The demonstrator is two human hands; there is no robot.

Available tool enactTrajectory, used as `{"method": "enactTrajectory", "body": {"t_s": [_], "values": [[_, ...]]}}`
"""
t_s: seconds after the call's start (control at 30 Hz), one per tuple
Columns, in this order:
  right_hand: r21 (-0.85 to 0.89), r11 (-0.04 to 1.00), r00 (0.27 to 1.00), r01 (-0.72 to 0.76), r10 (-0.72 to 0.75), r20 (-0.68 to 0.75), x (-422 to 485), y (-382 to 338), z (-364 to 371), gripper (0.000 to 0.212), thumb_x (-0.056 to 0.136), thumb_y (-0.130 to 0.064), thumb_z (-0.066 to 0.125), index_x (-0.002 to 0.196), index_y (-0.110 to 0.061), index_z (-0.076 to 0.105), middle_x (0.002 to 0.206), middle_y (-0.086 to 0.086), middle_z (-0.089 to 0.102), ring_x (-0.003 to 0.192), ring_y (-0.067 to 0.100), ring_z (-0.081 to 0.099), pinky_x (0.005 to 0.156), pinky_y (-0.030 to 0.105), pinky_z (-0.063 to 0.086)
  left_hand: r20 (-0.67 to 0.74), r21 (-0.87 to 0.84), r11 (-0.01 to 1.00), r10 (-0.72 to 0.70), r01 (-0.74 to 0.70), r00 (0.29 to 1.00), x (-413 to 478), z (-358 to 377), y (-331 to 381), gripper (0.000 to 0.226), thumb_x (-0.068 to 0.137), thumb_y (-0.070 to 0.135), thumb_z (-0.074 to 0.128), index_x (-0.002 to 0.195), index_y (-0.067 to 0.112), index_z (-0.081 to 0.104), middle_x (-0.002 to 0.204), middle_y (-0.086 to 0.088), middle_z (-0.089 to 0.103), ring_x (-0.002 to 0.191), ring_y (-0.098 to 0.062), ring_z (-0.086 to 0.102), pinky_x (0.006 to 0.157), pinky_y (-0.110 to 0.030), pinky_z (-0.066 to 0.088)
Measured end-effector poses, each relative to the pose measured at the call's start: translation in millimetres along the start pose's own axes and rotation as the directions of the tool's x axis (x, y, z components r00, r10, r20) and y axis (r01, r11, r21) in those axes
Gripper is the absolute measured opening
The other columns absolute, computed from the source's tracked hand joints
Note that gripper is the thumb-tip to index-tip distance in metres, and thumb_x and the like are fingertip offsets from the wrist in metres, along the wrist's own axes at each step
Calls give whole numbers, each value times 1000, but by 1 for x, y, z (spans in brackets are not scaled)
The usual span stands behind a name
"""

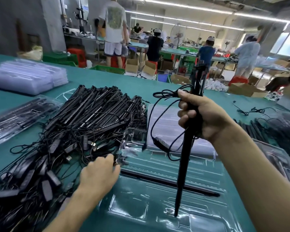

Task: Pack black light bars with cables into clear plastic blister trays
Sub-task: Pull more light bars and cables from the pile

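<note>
1. My right hand [206, 118] is clamped round one bar [184, 158] and its cable [159, 118]; the bar stands upright, foot in the tray [157, 213], 6 o'clock.
2. My left hand [99, 176] is at the edge of the pile [84, 114], 10 o'clock of the tray; cannot tell if it grasps anything.

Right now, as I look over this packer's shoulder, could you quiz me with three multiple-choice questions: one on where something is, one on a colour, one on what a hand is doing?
1. Where does the lower end of the held light bars rest?
A. on the clear tray
B. on a cardboard box
C. on the floor

2. What colour is the table cover?
A. red
B. teal
C. white

3. What is the right hand doing?
A. lying flat on the table
B. gripping the bars and a cable
C. hanging empty

Answers:
1 A, the tip touches the tray's plastic.
2 B, teal shows around everything on the table.
3 B, the fingers curl round bars and cable.
</note>
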State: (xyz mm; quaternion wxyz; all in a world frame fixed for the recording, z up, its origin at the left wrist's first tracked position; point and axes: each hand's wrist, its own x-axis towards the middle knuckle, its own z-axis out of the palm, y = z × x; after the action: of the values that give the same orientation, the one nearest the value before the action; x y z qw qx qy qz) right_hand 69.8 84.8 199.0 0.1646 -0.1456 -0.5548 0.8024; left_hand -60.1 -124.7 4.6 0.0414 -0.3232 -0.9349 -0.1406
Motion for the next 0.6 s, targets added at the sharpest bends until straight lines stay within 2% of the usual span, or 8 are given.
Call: {"method": "enactTrajectory", "body": {"t_s": [0.07,0.2,0.37,0.43,0.47,0.5,0.57,0.6], "values": [[-4,1000,1000,-7,7,-14,-2,3,-2,18,74,-26,71,57,-23,64,57,-6,47,37,1,34,40,15,37,49,1,1000,-29,29,998,-1,2,2,27,99,44,39,89,23,51,84,3,62,78,-22,62,65,-34,52],[-12,999,999,-38,38,-25,-5,6,-3,14,72,-25,71,68,-20,58,57,-6,47,37,1,35,39,15,38,52,-54,998,-15,17,999,-1,12,14,28,101,34,38,86,21,58,79,6,62,71,-15,62,62,-34,54],[17,995,994,-95,96,-43,3,11,21,21,87,-20,66,71,-18,55,55,-5,48,37,1,36,39,15,39,105,-308,950,94,-58,990,0,24,23,35,98,34,44,72,18,60,61,4,61,53,-13,55,54,-34,52],[53,992,992,-118,120,-35,11,17,41,24,92,-20,64,70,-17,54,53,-5,49,35,1,37,40,15,40,79,-491,871,63,-16,995,2,20,20,37,97,32,48,67,16,61,60,-1,63,53,-16,58,55,-36,53],[105,985,990,-135,138,-22,16,22,53,25,92,-20,64,70,-17,54,52,-5,50,35,1,38,41,14,41,42,-625,780,-5,30,999,4,15,16,35,98,29,48,69,17,63,61,-2,65,53,-16,62,53,-36,54],[168,973,987,-159,163,-8,22,29,65,25,93,-20,63,70,-16,53,51,-5,50,34,2,40,42,14,42,17,-780,620,-113,84,993,7,8,9,33,100,28,48,74,16,65,62,-4,66,53,-17,63,49,-37,54],[286,932,974,-223,227,18,34,50,87,25,94,-20,63,73,-12,53,51,-3,50,35,4,43,44,16,45,160,-980,78,-258,186,953,12,-10,-4,39,101,42,44,86,12,63,68,-8,68,55,-23,64,48,-38,52],[317,914,966,-252,259,19,39,64,98,21,95,-20,62,78,-10,54,52,-1,49,37,6,45,45,18,46,268,-956,-178,-205,233,941,15,-19,-11,49,96,55,39,93,13,63,75,-11,71,62,-27,66,55,-40,54]]}}
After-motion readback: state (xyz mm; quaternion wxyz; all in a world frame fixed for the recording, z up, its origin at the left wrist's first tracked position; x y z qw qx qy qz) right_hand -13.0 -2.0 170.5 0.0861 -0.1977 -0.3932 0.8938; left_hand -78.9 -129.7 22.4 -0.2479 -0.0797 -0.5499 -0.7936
